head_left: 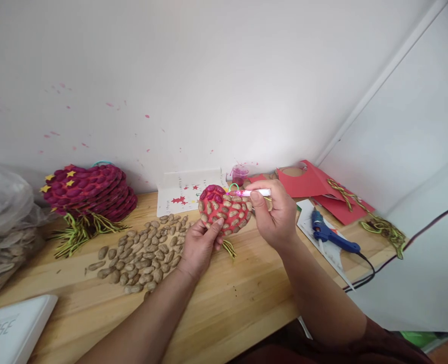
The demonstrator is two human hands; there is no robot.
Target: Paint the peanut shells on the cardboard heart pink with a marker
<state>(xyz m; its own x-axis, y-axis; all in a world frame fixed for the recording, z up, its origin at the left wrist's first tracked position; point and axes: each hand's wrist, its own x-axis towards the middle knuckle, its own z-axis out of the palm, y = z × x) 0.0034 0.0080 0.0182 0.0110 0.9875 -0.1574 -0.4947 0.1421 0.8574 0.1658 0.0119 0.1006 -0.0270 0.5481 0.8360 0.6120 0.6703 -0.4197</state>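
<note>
Left fingers (214, 230) hold a disc (231, 214), right fingers (260, 200) a pen-like tool (263, 192). A glue gun (334, 237) lies near the counter's (246, 298) right edge.

Two bare hands (201, 241), one round red peanut-studded disc (227, 211), several stacked magenta discs (91, 188), one slim white pen-shaped tool (259, 192), one blue plastic glue gun (332, 236), and loose tan peanuts (145, 263) by the dozen!

"How's the left forearm (159, 306)?"
"It slants across the table (242, 293), toward the far edge."
"The right forearm (312, 283)?"
"It comes in over the near edge, angled inward."
"Left grip (203, 242)?"
"Pinched: thumb extended on top, fingers beneath."
"And the right grip (274, 215)?"
"Held higher, thumb against curled fingers, knuckles toward the far edge."
</note>
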